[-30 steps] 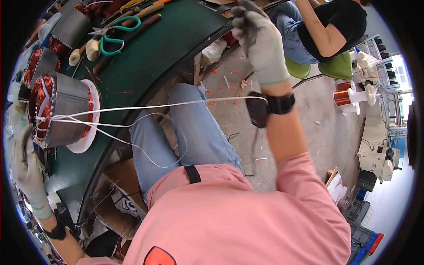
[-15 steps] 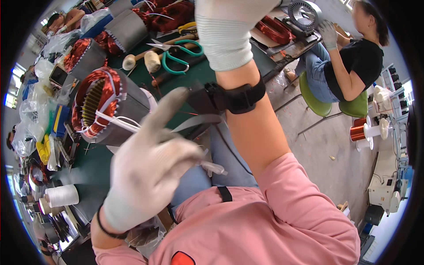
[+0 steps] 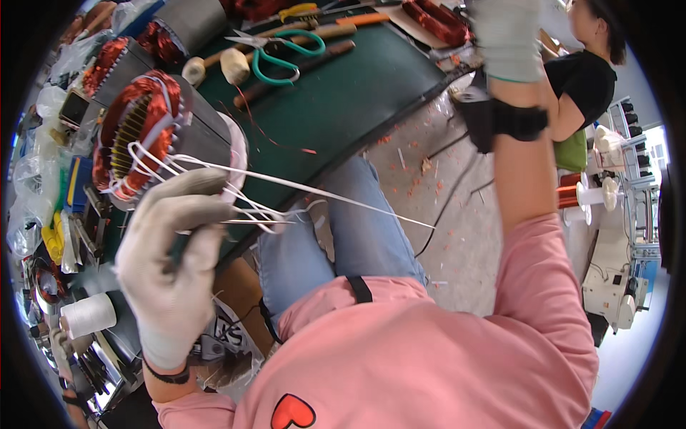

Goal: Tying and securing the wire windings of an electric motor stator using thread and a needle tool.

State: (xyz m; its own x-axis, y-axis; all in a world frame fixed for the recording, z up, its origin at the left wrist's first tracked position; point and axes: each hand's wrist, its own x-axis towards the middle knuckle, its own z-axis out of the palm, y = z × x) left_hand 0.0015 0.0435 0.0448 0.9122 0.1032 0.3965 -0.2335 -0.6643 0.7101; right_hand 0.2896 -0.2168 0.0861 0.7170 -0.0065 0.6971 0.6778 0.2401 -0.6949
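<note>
Wound stator [image 3: 171,129] just beyond left hand [image 3: 163,279]

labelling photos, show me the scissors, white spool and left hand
Scissors [image 3: 260,43], head view, at the pivot.
White spool [image 3: 90,314], head view, on its wound side.
Left hand [image 3: 161,270], head view, mid-glove.

A red heart with a dark outline stands as a printed sign on the pink shirt [image 3: 436,350]. Large dark lettering, partly hidden, marks a white bag [image 3: 248,348] below the surface [image 3: 314,136]; other print is too small to read.
</note>
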